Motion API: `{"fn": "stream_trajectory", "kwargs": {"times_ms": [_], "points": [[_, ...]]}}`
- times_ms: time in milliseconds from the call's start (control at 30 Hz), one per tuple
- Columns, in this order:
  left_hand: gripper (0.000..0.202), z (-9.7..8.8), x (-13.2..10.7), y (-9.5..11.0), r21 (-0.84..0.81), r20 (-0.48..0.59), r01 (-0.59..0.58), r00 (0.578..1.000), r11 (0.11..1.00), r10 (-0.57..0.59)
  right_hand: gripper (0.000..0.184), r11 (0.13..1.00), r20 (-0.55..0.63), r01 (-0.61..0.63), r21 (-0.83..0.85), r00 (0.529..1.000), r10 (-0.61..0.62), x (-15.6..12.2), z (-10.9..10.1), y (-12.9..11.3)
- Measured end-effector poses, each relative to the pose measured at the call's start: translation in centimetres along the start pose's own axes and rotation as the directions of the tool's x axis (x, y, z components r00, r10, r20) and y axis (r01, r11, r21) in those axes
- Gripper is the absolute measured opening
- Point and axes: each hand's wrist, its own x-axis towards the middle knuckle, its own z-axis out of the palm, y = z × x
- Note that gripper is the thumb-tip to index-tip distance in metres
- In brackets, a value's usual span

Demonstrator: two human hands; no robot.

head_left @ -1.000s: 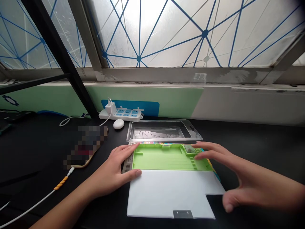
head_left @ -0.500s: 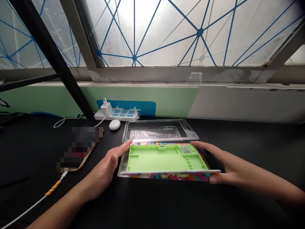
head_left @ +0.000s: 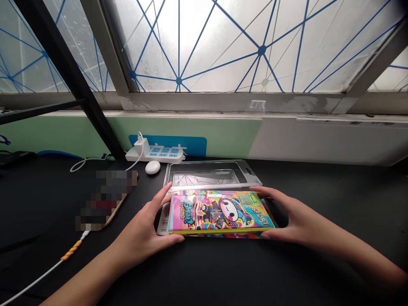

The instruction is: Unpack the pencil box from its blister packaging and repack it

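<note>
Frosted window with blue branching lines [head_left: 204,46] over a matte black tabletop [head_left: 334,204]; surface runs on rightward and toward the person. Clear rectangular plastic shell [head_left: 241,170] just behind the multicoloured rectangular cartoon case [head_left: 207,212], which lies between left hand [head_left: 143,227] and right hand [head_left: 301,219]. Both hands spread wide, thumbs by its front edge; firmness of grip, can't tell.

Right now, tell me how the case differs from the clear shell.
The case wears a bright, multicoloured print; the shell is see-through. The case lies nearer the camera, the shell just beyond it. The case has its lid down, hiding its inside, while the shell's hollow shows. Both are long and roughly rectangular.
</note>
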Motion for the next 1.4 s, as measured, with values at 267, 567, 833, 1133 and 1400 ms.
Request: {"fn": "stream_trajectory", "kwargs": {"times_ms": [267, 567, 833, 1133, 1400], "points": [[0.101, -0.6, 3.1, 2.0, -0.04, -0.306, -0.186, 0.938, 0.982, 0.166, 0.081, 0.978, -0.218, 0.117, 0.173, 0.973, -0.078, 2.4, -2.3, -0.2], [0.099, -0.2, 10.4, 1.8, 0.12, -0.325, -0.052, 0.942, 0.991, 0.088, 0.078, 0.914, -0.278, 0.108, 0.391, 0.961, 0.005, 8.9, 0.5, 2.1], [0.089, 0.7, 9.6, -0.1, 0.098, -0.206, 0.029, 0.978, 0.995, -0.008, 0.078, 0.935, -0.186, 0.046, 0.351, 0.982, 0.021, 7.8, 2.3, 1.9], [0.075, 0.8, 10.0, -0.5, 0.149, -0.128, 0.018, 0.992, 0.989, 0.002, 0.065, 0.991, -0.208, 0.102, -0.087, 0.971, -0.119, 7.4, 2.6, 2.6], [0.071, 0.7, 10.2, -0.6, 0.313, -0.049, -0.031, 0.998, 0.949, 0.049, 0.038, 0.888, -0.284, 0.281, -0.365, 0.874, -0.393, 6.8, 2.4, 1.5]]}}
